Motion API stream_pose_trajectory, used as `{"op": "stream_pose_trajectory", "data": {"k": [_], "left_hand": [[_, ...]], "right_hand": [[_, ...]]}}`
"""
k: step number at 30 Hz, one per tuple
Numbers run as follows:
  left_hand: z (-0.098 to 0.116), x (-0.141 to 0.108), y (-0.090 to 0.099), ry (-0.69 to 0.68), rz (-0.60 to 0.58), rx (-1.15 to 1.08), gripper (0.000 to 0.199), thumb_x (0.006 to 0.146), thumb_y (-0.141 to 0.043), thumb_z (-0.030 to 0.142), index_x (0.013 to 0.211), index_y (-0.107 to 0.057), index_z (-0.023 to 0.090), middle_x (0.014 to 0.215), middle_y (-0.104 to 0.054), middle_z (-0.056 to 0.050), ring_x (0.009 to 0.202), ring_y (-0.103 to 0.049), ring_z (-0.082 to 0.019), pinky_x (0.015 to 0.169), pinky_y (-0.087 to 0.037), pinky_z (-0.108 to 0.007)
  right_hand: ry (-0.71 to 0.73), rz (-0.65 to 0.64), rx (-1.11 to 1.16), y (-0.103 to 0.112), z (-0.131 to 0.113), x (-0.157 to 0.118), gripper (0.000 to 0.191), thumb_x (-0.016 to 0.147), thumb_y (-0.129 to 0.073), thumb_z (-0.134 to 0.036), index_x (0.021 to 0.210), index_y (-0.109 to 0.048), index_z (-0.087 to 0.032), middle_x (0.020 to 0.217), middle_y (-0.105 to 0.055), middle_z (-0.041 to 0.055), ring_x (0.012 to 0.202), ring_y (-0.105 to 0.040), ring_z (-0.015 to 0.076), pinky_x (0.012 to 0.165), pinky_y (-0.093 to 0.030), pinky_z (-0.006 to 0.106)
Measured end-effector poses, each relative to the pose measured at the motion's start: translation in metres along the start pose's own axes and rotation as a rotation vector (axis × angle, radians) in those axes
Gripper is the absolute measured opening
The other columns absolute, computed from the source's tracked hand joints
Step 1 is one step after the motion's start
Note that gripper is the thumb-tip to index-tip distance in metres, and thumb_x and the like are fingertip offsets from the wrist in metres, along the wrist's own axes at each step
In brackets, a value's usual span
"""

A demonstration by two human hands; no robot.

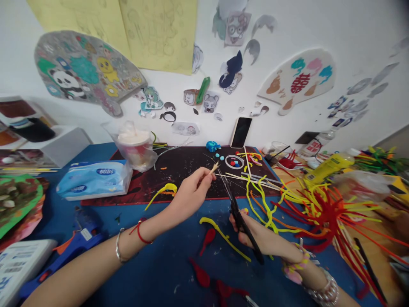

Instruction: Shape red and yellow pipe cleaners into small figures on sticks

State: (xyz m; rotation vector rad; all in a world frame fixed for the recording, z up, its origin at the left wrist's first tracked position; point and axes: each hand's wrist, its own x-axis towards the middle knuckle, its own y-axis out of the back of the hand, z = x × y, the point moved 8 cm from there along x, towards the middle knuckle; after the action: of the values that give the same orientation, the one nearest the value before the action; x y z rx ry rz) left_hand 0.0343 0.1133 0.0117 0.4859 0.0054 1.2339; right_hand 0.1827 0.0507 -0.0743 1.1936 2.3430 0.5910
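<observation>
My left hand (pixel 191 197) pinches a short, thin tan stick (pixel 214 168) between thumb and fingertips, above a dark mat (pixel 179 179) with a red border. My right hand (pixel 255 234) grips a pair of black scissors (pixel 238 215), their blades pointing up and left, close to the stick's tip. Below the hands, a yellow pipe cleaner (pixel 223 238) and red pipe-cleaner shapes (pixel 207 239) lie on the blue table covering (pixel 159 273). A tangled mass of red, orange and yellow pipe cleaners (pixel 326 217) spreads right of my right hand.
Thin sticks (pixel 249 180) lie across the mat's right side. A tissue pack (pixel 94 180), bagged cup (pixel 136 145) and blue glue gun (pixel 72 251) stand left. A phone (pixel 241 132) leans against the wall behind blue clay (pixel 213 146). A yellow bottle (pixel 329 168) lies right.
</observation>
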Motion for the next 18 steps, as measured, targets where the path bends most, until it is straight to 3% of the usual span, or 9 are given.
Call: {"op": "stream_pose_trajectory", "data": {"k": [6, 9, 14, 18], "left_hand": [[0.011, -0.006, -0.018, -0.064, -0.196, 0.199, 0.023, 0.089, -0.034, 0.028, 0.079, -0.052, 0.017, 0.063, -0.05, 0.004, 0.055, -0.043, -0.008, 0.052, -0.03, -0.02], [0.016, -0.012, -0.025, -0.094, -0.274, 0.303, 0.024, 0.089, -0.034, 0.026, 0.086, -0.056, 0.019, 0.068, -0.058, 0.002, 0.058, -0.05, -0.01, 0.056, -0.034, -0.021], [0.026, -0.017, -0.026, -0.142, -0.299, 0.41, 0.028, 0.088, -0.032, 0.022, 0.097, -0.059, 0.02, 0.078, -0.065, -0.001, 0.066, -0.059, -0.013, 0.062, -0.04, -0.021], [0.03, -0.018, -0.024, -0.164, -0.276, 0.479, 0.03, 0.088, -0.032, 0.022, 0.1, -0.059, 0.019, 0.077, -0.066, -0.002, 0.068, -0.061, -0.013, 0.063, -0.043, -0.021]], "right_hand": [[0.015, 0.008, 0.014, -0.002, -0.005, -0.001, 0.047, 0.08, -0.038, -0.06, 0.096, -0.041, -0.016, 0.093, -0.045, 0.008, 0.084, -0.046, 0.0178, 0.08, -0.044, 0.035], [0.08, -0.013, 0.024, -0.006, -0.012, -0.002, 0.052, 0.082, -0.032, -0.062, 0.102, -0.04, -0.015, 0.092, -0.045, 0.0079, 0.084, -0.046, 0.018, 0.082, -0.043, 0.036], [0.198, -0.029, 0.042, -0.005, -0.019, -0.008, 0.054, 0.085, -0.027, -0.059, 0.115, -0.036, -0.015, 0.097, -0.043, 0.0095, 0.089, -0.045, 0.0194, 0.087, -0.04, 0.036], [0.187, -0.051, 0.029, -0.006, -0.017, -0.011, 0.056, 0.085, -0.03, -0.058, 0.12, -0.035, -0.014, 0.099, -0.043, 0.0104, 0.091, -0.045, 0.0207, 0.09, -0.039, 0.038]]}}
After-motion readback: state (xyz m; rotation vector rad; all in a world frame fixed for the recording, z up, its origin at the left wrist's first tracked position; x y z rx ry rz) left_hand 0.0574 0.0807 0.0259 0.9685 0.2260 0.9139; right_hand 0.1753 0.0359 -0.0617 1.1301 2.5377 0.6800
